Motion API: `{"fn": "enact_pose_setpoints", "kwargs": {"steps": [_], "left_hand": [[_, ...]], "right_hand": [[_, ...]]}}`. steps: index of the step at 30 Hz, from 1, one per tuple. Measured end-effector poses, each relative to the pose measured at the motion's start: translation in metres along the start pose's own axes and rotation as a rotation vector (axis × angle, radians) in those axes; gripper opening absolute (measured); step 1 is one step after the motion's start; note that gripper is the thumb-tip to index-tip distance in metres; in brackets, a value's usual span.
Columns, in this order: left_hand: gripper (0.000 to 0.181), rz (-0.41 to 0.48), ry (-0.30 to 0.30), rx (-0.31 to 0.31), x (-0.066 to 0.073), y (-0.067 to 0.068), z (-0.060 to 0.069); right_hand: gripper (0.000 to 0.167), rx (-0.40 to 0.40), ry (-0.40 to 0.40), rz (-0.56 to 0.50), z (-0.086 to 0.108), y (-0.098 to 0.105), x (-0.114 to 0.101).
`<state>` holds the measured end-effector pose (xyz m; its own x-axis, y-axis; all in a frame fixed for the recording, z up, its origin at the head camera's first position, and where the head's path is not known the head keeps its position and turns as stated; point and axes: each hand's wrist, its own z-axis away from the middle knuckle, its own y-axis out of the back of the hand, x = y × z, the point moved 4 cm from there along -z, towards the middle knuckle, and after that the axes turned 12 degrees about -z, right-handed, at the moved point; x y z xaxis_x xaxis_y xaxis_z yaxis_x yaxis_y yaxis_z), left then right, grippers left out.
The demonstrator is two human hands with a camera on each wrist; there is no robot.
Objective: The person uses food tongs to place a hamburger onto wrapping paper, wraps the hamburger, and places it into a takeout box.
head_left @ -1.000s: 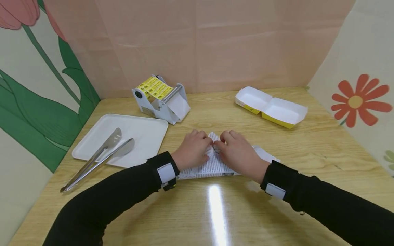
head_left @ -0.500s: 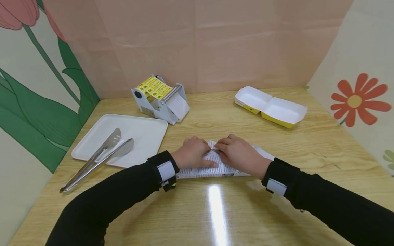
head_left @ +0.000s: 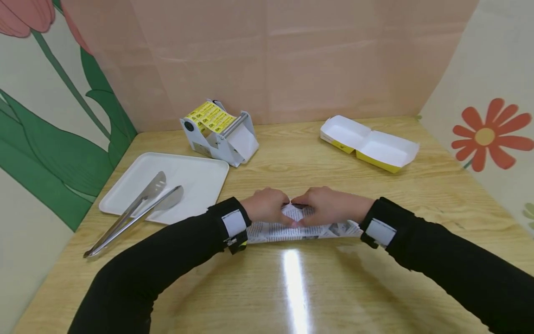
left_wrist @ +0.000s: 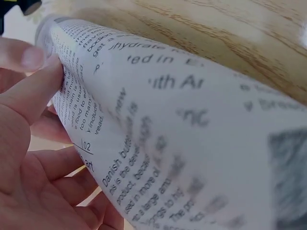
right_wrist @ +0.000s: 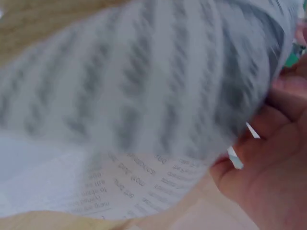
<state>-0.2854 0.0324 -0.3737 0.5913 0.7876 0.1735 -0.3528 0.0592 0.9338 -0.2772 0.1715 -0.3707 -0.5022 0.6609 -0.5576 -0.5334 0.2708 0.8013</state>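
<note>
The paper [head_left: 275, 233] lay folded at the centre of the head view, its near edge running almost level across the worktop [head_left: 233, 292]. The left hand [head_left: 267, 206] and right hand [head_left: 333, 206] pinched its upper edge, each grip clamped on it, thumb tips meeting in front. Bare wood stretched from the near edge to the bottom of the frame, and another strip ran up to the box [head_left: 369, 144], open at upper right. At left, the tray [head_left: 200, 176] sat close by the left sleeve; the tongs [head_left: 134, 208] overhung its lower edge. The dispenser [head_left: 217, 134] stood upper centre-left. Only the left wrist view made "Danish" readable; the right wrist view showed blurred print and an inner layer beneath the outer one.
</note>
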Motion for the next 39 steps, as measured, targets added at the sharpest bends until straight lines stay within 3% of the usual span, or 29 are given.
{"fn": "enact_pose_setpoints", "kwargs": {"steps": [4,12,20,27,34,39], "left_hand": [[0.063,0.052,0.006,-0.031,0.002,-0.001,-0.001],[0.058,0.087,0.005,-0.001,0.006,-0.006,-0.003],[0.058,0.114,-0.015,0.008,0.008,-0.008,-0.001],[0.052,0.226,-0.006,-0.044,0.007,-0.004,-0.001],[0.058,0.368,-0.008,-0.090,0.008,-0.006,-0.005],[0.057,0.437,-0.006,-0.127,0.008,-0.006,-0.004]], "right_hand": [[0.065,-0.091,-0.059,-0.024,-0.002,0.002,-0.001],[0.066,-0.080,-0.088,-0.080,-0.002,-0.004,-0.006],[0.063,-0.026,0.012,-0.066,0.003,-0.008,-0.012],[0.063,-0.071,-0.011,-0.103,0.003,-0.003,-0.011],[0.055,-0.120,-0.010,-0.168,0.001,0.002,-0.013],[0.054,-0.128,-0.027,-0.160,0.001,0.003,-0.013]]}}
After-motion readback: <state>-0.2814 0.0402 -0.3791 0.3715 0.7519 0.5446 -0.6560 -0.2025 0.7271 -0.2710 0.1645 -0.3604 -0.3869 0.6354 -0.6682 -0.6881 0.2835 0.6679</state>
